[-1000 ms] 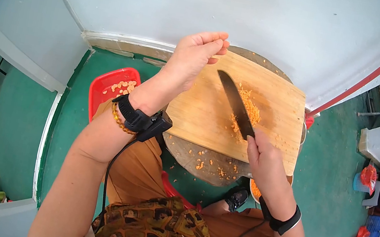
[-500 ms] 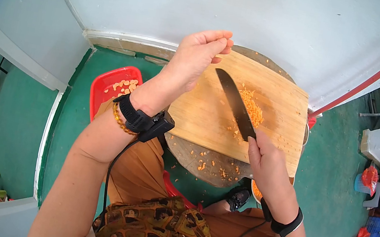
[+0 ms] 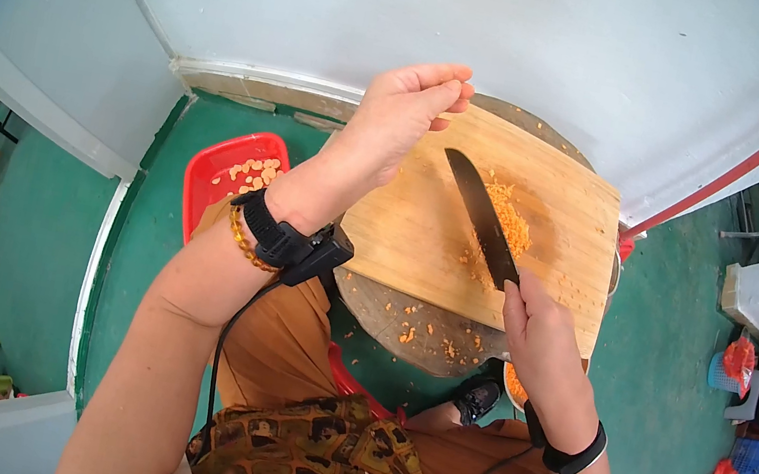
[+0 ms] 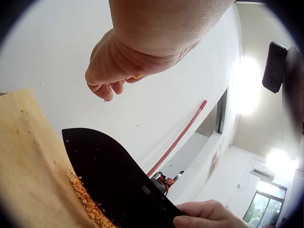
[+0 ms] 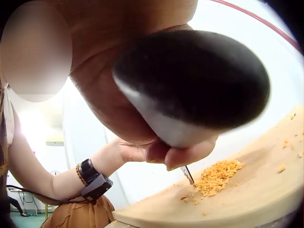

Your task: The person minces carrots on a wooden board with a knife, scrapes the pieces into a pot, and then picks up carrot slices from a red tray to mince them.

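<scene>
My right hand [image 3: 540, 336] grips the handle of a broad, dark-bladed kitchen knife [image 3: 480, 216]. The blade slants over a wooden cutting board [image 3: 379, 242], beside a heap of finely chopped orange bits [image 3: 514, 225] that look like carrot. In the right wrist view the rounded butt of the knife handle [image 5: 199, 80] fills the middle, with fingers wrapped around it. Raised above the board's far left corner, my left hand [image 3: 394, 123] has its fingers loosely bent and nothing visible in them. A few orange crumbs cling to it in the left wrist view.
The board lies on a round wooden block [image 3: 386, 317] strewn with orange scraps, close to a white wall [image 3: 498, 24]. At left on the green floor stands a red basin [image 3: 197, 179] with pale orange slices. A bowl of orange bits [image 3: 514, 385] sits below the board, near a shoe.
The knife and right hand have shifted slightly right and toward the body over the chopped bits. My left hand stays raised, almost unmoved. The whole head view has drifted a little.
</scene>
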Tool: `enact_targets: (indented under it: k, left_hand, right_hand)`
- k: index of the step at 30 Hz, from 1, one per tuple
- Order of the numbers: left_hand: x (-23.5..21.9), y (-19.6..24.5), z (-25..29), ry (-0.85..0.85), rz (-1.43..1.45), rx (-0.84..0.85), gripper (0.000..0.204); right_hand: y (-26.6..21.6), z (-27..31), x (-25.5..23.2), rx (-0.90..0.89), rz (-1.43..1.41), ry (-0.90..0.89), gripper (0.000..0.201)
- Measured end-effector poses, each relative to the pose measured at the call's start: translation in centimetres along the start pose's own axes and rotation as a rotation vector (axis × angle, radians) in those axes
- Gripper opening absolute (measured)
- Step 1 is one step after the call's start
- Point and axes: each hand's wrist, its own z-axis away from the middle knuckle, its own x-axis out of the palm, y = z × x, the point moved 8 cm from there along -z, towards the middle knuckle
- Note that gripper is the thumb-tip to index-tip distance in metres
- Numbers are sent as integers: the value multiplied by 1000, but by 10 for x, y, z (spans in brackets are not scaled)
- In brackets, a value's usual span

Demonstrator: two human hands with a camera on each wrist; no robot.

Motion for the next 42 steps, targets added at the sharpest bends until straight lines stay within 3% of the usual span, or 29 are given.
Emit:
enact_targets:
  k: [9,12,18,21,24,33,36,42]
  left_hand:
    - [2,0,1,-20,-7,-3,32]
    - [2,-1,1,-16,-17,-8,33]
    - [4,-1,2,-19,-16,-10,33]
    - [5,-3,1,-25,-20,-20,33]
    - [5,-3,2,-24,-15,-22,33]
    - [6,-4,2,-18,-13,-25,33]
    - [7,-3,2,-13,-17,-27,32]
    - [3,-4,0,-12,-17,-19,32]
  right_hand:
    - [2,3,-9,45,-79,71,11]
    - [17,3,3,73,11,-68,12]
    - [10,6,-7,48,-77,78,14]
    - [19,7,0,99,23,-60,13]
    - [7,8,-10,109,-79,32,11]
    - [3,8,-5,36,-74,46,12]
    - [8,8,6,44,-38,-67,12]
    - [-5,9,1,4,-44,-27,12]
